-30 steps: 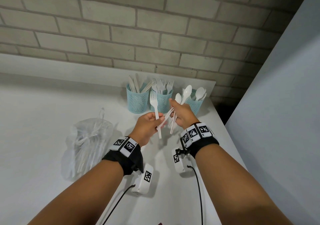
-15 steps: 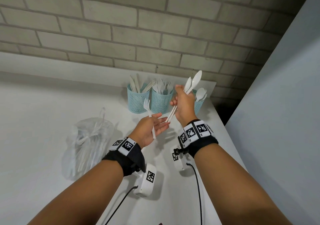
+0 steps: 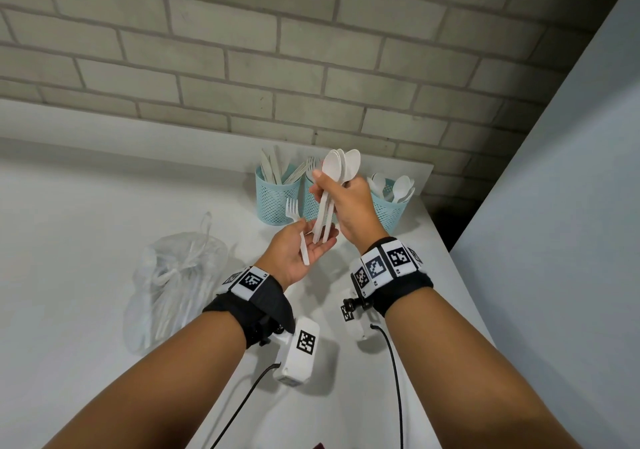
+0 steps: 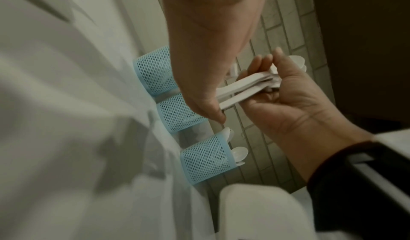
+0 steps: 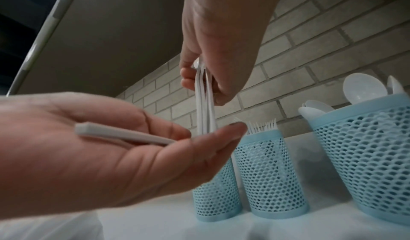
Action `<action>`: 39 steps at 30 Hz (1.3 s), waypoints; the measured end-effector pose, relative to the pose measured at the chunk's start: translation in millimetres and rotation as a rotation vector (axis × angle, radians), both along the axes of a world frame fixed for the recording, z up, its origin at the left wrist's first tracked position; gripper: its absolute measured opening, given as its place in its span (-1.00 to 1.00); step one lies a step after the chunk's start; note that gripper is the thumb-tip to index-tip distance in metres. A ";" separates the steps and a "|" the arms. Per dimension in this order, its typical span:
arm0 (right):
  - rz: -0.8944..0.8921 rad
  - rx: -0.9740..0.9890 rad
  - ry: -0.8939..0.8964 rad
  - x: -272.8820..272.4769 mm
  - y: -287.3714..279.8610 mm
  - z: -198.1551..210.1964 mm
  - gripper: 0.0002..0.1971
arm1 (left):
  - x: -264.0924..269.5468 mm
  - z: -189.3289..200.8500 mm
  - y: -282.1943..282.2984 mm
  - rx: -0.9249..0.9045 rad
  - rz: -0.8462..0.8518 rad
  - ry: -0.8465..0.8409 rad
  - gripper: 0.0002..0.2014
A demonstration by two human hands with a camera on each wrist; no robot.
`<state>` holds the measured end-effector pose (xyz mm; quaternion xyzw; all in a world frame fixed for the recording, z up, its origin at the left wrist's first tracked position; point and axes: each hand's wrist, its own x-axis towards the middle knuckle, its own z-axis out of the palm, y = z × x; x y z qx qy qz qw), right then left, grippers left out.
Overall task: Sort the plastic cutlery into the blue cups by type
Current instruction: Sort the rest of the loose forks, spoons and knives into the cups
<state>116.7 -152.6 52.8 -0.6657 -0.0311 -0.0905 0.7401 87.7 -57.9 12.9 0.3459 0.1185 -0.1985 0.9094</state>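
R hand grips a bunch of white spoons by the handles, bowls up, handle ends down onto the L palm. L hand is palm-up w/ fingers relaxed, mostly straight; a single white fork lies across it, tines toward the cups, thumb over the handle. Both hands hover just in front of 3 blue mesh cups in a row at the table's back edge: L cup w/ knives, mid cup w/ forks, R cup w/ spoons. Mid cup mostly hidden behind the hands in head view. Further L on the table, well apart from the cups, a clear plastic bag w/ more white cutlery inside. Brick wall behind.
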 end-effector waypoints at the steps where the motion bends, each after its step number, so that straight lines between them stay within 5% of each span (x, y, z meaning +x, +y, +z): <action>1: 0.011 0.013 0.005 -0.1 0.9 0.4 -0.80 | -0.4 0.4 -0.6 0.011 -0.003 0.000 -0.69; 16: 0.105 0.091 0.053 -3.8 -1.5 14.1 -0.90 | -0.3 5.5 -7.5 0.006 0.047 -0.103 -0.79; 20: 0.070 0.045 0.118 -0.7 -2.0 7.5 -0.71 | 4.1 8.7 -8.3 0.262 -0.037 -0.202 -0.74; 26: -0.293 0.267 0.167 10.1 -25.2 14.3 -0.79 | 18.2 18.8 0.3 0.617 -0.029 -0.258 -0.83; 29: -0.303 0.164 0.294 14.3 -32.0 7.9 -0.81 | 25.4 30.0 -1.3 0.674 -0.072 -0.309 -0.77; 35: -0.004 -0.191 0.645 7.3 -40.3 -6.9 -0.66 | 45.8 45.4 -16.1 0.658 -0.057 -0.343 -0.72; 39: -0.004 -0.258 0.585 19.3 -61.7 -3.5 -0.63 | 64.0 64.4 -20.2 0.596 0.044 -0.421 -0.73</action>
